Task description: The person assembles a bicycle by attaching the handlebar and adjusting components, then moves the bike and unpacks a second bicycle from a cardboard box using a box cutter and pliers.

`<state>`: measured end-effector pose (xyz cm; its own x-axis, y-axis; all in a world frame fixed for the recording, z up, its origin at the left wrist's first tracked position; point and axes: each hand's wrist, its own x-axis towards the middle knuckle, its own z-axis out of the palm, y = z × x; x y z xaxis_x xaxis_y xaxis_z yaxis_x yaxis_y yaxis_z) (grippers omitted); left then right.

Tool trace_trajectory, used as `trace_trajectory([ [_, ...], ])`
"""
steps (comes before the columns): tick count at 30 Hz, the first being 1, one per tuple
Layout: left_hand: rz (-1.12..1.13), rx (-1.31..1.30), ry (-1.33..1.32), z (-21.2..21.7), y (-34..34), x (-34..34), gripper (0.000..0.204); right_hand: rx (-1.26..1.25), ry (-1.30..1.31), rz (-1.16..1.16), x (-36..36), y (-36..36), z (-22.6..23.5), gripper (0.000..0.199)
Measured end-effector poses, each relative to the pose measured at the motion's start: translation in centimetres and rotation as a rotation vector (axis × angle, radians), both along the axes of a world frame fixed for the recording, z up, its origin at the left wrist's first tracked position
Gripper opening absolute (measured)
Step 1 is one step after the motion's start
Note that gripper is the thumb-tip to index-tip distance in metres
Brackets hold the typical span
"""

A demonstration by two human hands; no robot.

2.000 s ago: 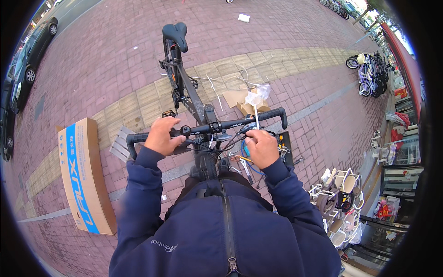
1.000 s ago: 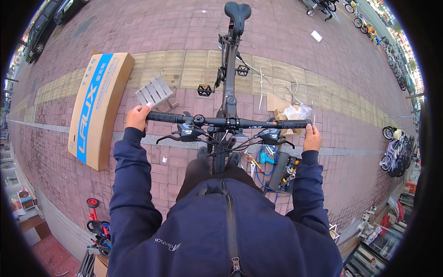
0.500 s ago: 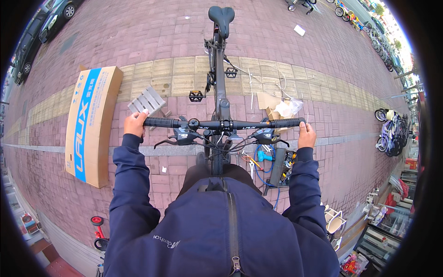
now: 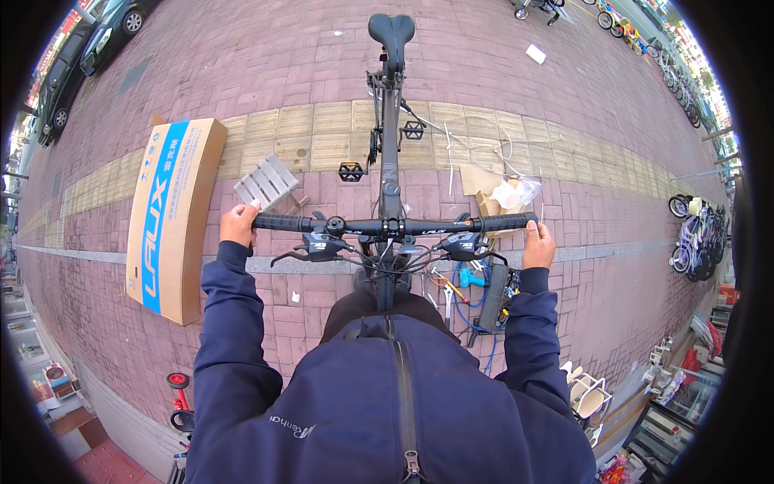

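A black bicycle stands in front of me, its saddle [image 4: 392, 36] pointing away and its front wheel [image 4: 385, 290] close to my legs. Across it runs the black handlebar [image 4: 435, 227], with brake levers, shifters and a small round bell [image 4: 334, 227]. At the outer end of the left grip, my left hand [image 4: 238, 224] is closed, thumb against the tip. My right hand [image 4: 539, 244] pinches the tip of the right grip, its fingers partly hidden. Both pedals [image 4: 351, 171] show beside the frame.
On the left lie a long cardboard box [image 4: 205, 218] and a small grey slatted stool [image 4: 268, 181]. A tool case [image 4: 496, 294], a blue power tool [image 4: 471, 277] and hoses lie right of the wheel. Beyond are packaging scraps [image 4: 482, 181], parked bikes [image 4: 700, 242] and cars [image 4: 101, 40].
The view has shifted a little, so the ground things appear slightly farther right. Both hands stay at the grip ends, and the handlebar sits slightly lower in the picture.
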<state>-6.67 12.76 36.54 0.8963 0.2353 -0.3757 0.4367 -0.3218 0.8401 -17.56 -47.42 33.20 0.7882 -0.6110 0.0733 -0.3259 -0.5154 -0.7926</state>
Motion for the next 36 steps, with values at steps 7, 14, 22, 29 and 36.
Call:
trace_trajectory([
  [7, -0.039, 0.026, -0.01, -0.4, 0.2, 0.9, 0.04, 0.128, 0.029, -0.098, -1.3, 0.6, 0.0, 0.038],
  [14, -0.045, -0.011, -0.011, -0.4, 0.2, 1.3, 0.036, 0.134, -0.006, -0.093, -1.6, 0.8, 0.0, 0.039],
  [22, -0.023, -0.013, -0.001, -0.5, 0.2, 1.2, 0.036, 0.147, -0.039, -0.106, -1.5, 1.3, 0.4, 0.039],
  [29, -0.028, -0.009, -0.004, -0.6, 0.3, 1.3, 0.036, 0.193, -0.058, -0.106, -1.4, 1.3, 0.2, 0.038],
  [36, -0.032, -0.012, -0.019, -0.6, 0.2, 1.2, 0.037, 0.104, -0.023, -0.099, -1.4, 0.9, 0.1, 0.038],
])
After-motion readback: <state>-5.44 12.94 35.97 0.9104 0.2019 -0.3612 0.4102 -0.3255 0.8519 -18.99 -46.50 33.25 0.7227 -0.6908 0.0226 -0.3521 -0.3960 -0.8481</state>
